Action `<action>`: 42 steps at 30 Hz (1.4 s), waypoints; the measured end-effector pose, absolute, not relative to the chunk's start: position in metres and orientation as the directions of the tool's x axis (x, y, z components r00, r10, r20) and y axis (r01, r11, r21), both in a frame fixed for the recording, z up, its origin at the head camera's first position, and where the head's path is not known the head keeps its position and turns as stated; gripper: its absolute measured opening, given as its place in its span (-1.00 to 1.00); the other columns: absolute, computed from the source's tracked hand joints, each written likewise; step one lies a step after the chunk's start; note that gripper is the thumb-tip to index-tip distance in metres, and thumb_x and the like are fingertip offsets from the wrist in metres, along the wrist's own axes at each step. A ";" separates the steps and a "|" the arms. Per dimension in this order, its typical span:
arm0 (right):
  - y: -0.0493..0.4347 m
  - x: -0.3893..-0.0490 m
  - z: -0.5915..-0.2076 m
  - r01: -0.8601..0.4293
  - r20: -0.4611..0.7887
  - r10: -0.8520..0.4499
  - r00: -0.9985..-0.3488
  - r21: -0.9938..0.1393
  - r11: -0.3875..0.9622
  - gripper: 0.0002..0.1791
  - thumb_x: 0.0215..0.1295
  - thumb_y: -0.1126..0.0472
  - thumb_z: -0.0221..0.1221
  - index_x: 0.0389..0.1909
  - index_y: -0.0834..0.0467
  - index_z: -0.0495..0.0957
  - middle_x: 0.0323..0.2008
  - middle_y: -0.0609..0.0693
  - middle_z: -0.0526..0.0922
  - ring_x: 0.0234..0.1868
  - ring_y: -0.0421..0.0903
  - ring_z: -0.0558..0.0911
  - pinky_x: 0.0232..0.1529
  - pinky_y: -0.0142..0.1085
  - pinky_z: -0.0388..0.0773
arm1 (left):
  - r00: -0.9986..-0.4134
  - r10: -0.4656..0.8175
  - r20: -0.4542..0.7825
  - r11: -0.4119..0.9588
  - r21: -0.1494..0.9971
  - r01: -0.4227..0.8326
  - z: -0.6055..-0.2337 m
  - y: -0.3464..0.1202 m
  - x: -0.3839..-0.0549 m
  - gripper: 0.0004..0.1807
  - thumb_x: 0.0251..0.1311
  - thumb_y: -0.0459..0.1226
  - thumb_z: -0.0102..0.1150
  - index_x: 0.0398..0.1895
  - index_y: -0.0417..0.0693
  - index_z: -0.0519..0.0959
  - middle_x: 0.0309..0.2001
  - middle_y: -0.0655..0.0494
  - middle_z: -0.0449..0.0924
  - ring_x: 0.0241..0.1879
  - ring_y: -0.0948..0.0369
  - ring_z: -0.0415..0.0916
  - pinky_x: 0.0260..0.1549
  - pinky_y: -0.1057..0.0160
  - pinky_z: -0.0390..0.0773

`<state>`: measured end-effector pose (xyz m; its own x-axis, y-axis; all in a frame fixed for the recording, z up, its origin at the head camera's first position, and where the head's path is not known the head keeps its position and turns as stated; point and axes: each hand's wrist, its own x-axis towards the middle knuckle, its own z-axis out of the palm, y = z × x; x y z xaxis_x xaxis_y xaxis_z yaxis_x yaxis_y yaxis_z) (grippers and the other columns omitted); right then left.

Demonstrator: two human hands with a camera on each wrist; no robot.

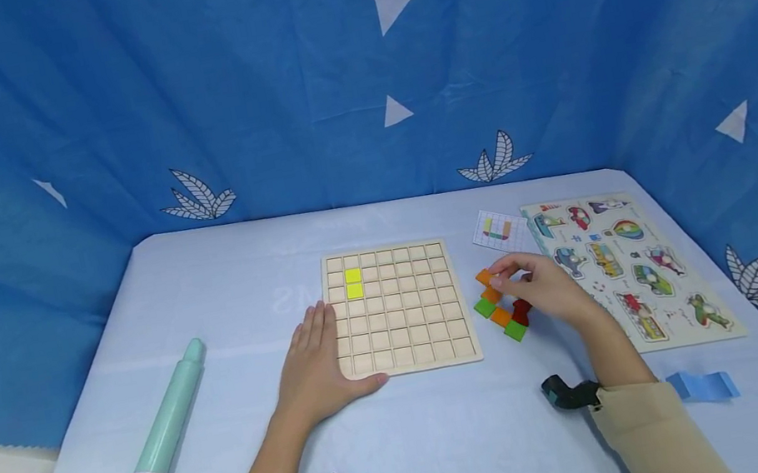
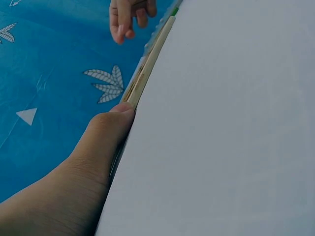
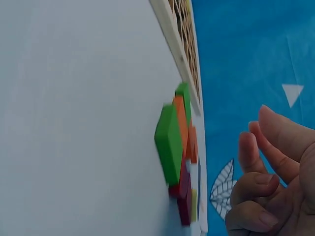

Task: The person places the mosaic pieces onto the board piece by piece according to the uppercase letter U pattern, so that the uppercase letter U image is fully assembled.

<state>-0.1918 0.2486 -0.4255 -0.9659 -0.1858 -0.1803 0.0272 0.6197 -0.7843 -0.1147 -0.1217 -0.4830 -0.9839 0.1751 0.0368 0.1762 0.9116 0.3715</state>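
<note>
Head view: the wooden grid board (image 1: 415,333) was touched at its left edge by the left hand (image 1: 315,370), whose fingers were kept straight, with the thumb spread to the near edge. Two yellow tiles (image 1: 353,283) were set in its second column. Orange, green and red blocks (image 1: 501,317), clustered just right of the board, were overhung by the right hand (image 1: 548,287), thumb and fingertips held slightly apart.

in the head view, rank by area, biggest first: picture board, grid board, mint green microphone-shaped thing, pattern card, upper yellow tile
- Picture board and grid board: too close to rank, both partly covered
- Mint green microphone-shaped thing, though it looks longest
- Pattern card
- Upper yellow tile
</note>
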 end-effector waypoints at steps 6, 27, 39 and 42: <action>0.267 -0.191 -0.427 0.054 -0.185 -0.134 -0.973 -0.758 0.651 -0.64 0.37 -0.02 0.22 0.07 0.08 0.59 -0.06 0.08 0.59 -0.06 0.02 0.48 -0.09 -0.24 0.43 | -0.984 0.176 0.038 0.911 0.373 0.177 -0.483 -0.122 -0.115 0.51 -0.25 0.61 0.10 0.58 -0.24 -0.12 0.61 -0.11 -0.21 0.61 0.00 -0.29 0.54 -0.06 -0.06; 0.286 -0.196 -0.434 0.104 -0.230 -0.074 -0.970 -0.677 0.728 -0.60 0.36 -0.06 0.21 0.10 0.05 0.55 0.04 0.12 0.55 0.07 0.07 0.42 -0.07 -0.20 0.42 | -0.982 0.178 0.058 0.901 0.391 0.186 -0.481 -0.121 -0.113 0.52 -0.26 0.58 0.16 0.57 -0.26 -0.11 0.61 -0.13 -0.19 0.61 -0.02 -0.26 0.54 -0.08 -0.05; 0.286 -0.197 -0.433 0.086 -0.228 -0.085 -0.970 -0.648 0.757 -0.61 0.32 0.01 0.27 0.10 0.07 0.57 0.01 0.11 0.55 -0.04 0.04 0.43 -0.18 -0.23 0.38 | -0.983 0.175 0.045 0.904 0.389 0.179 -0.483 -0.122 -0.114 0.51 -0.25 0.59 0.12 0.58 -0.24 -0.12 0.61 -0.11 -0.20 0.61 -0.01 -0.28 0.54 -0.07 -0.07; 0.286 -0.197 -0.434 0.082 -0.230 -0.089 -0.969 -0.640 0.764 -0.61 0.31 0.03 0.28 0.10 0.07 0.58 0.01 0.11 0.55 -0.04 0.04 0.43 -0.20 -0.23 0.38 | -0.983 0.176 0.043 0.904 0.389 0.179 -0.483 -0.122 -0.114 0.50 -0.24 0.59 0.13 0.58 -0.23 -0.12 0.61 -0.11 -0.21 0.61 -0.01 -0.29 0.54 -0.08 -0.07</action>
<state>-0.1969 0.2864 -0.4338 -0.9691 -0.0885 -0.2304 0.0825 0.7636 -0.6404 -0.1141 -0.1222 -0.4827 -0.9835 0.1759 0.0427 0.1785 0.9038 0.3890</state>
